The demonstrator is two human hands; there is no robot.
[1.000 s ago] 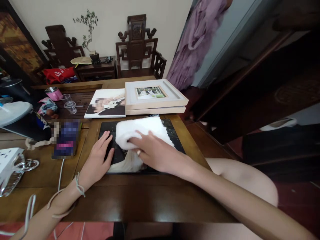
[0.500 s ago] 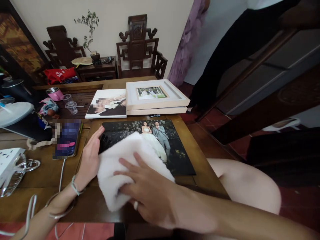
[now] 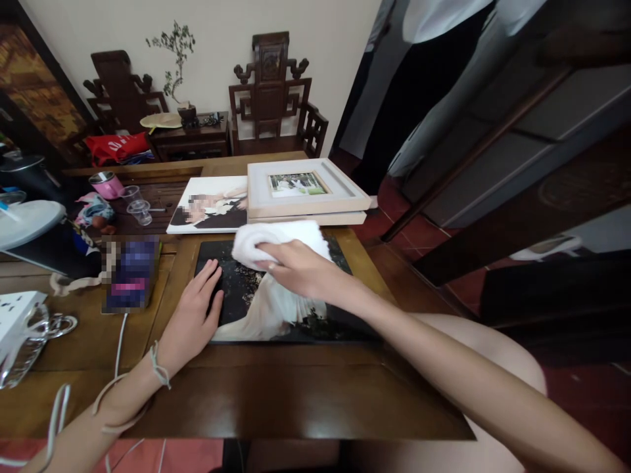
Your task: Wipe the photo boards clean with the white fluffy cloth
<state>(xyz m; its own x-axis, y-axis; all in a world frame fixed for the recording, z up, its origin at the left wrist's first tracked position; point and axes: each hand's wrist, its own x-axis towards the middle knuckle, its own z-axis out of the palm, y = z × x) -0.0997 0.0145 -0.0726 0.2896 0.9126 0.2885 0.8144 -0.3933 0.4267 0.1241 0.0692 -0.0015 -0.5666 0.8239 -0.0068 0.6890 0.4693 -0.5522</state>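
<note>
A dark wedding photo panel (image 3: 340, 328) lies flat on the wooden table (image 3: 276, 394) in front of me. My right hand (image 3: 300, 269) grips a white cloth (image 3: 305, 233), which is bunched against the panel's far edge and covers the upper part of the picture. The pale dress shows below the cloth. My left hand (image 3: 197, 312) rests with fingers stretched out over the panel's left edge, holding nothing.
Behind the panel are stacked light frames (image 3: 305, 203) and a white-edged photo (image 3: 207, 210). To the left are a phone (image 3: 131, 272) on a white cable, a large lidded cup (image 3: 44, 243), a pink mug (image 3: 106, 185) and a power strip (image 3: 20, 315). A person in dark clothing (image 3: 404, 85) stands at back right.
My right hand has pushed the cloth from the panel's near left part to its far edge, bunching it up. My left hand has shifted onto the panel's edge. The purple garment at the back is gone.
</note>
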